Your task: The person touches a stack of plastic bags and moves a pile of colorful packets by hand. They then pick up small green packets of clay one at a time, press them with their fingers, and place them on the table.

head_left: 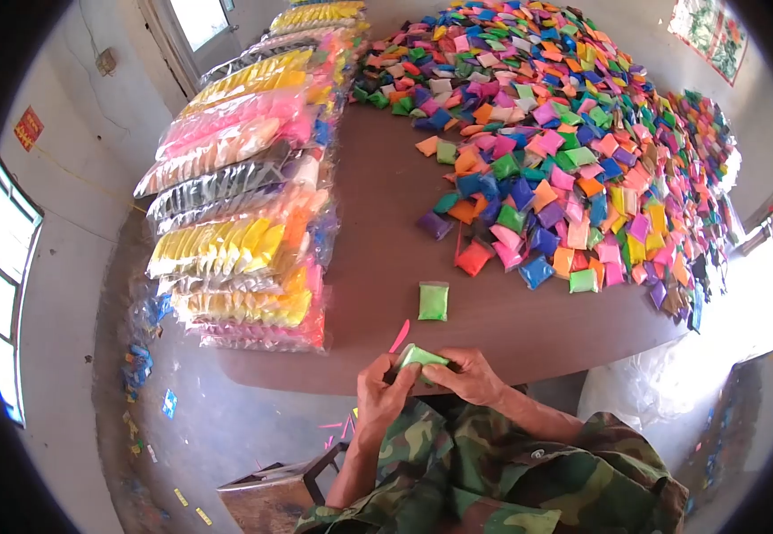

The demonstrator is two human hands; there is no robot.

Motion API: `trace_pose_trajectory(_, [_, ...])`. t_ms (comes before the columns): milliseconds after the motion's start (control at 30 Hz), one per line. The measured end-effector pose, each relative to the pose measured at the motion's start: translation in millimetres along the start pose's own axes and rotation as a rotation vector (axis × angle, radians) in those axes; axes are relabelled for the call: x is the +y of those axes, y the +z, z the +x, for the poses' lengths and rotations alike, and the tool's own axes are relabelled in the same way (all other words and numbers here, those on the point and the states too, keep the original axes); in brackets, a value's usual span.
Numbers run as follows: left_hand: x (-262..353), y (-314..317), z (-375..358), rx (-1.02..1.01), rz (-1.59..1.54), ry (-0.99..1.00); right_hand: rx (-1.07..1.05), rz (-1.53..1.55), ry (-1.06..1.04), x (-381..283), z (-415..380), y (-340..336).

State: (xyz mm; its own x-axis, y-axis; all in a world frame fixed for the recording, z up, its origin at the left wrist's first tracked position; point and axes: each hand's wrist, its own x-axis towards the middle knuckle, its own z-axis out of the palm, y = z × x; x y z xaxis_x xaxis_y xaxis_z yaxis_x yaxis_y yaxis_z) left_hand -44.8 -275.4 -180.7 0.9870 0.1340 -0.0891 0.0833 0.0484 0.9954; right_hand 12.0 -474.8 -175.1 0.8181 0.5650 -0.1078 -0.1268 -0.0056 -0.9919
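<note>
Both my hands meet at the table's near edge around a small light green packet (420, 358). My left hand (384, 389) grips its left side, thumb pressed on top. Fingers of my right hand (471, 377) pinch its right side. A pink strip (401, 335) sticks up just beyond my left fingers. Farther in on the brown table (378, 222) lies another light green packet (434, 302), flat and apart from my hands.
A large heap of colourful packets (547, 160) covers the table's right and far side. Long clear bags of sorted packets (226, 245) line the left edge. A wooden stool (271, 498) stands below left; scraps (169, 403) litter the floor.
</note>
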Motion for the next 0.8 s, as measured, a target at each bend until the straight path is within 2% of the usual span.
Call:
trace_pose_trajectory(233, [16.1, 51.5, 7.9, -0.077, -0.029, -0.063, 0.144, -0.075, -0.091, -5.0, -26.9, -43.2])
trace_pose_trajectory(367, [20.1, 86.7, 17.2, -0.142, 0.129, -0.067, 0.198, -0.107, -0.146, 6.0, -48.1, -78.3])
trace_pose_trajectory(567, [23.9, 128.3, 20.8, -0.202, 0.212, -0.044, 0.218, 0.095, -0.080, 12.1, -78.2, -102.5])
trace_pose_trajectory(667, [23.3, 137.5, 21.3, -0.233, 0.243, -0.040, 0.242, 0.183, -0.135, 12.2, -85.8, -106.8])
trace_pose_trajectory(800, [28.7, 149.3, 23.8, -0.254, 0.296, -0.065, 0.276, 0.082, -0.119, 20.8, -93.7, -121.1])
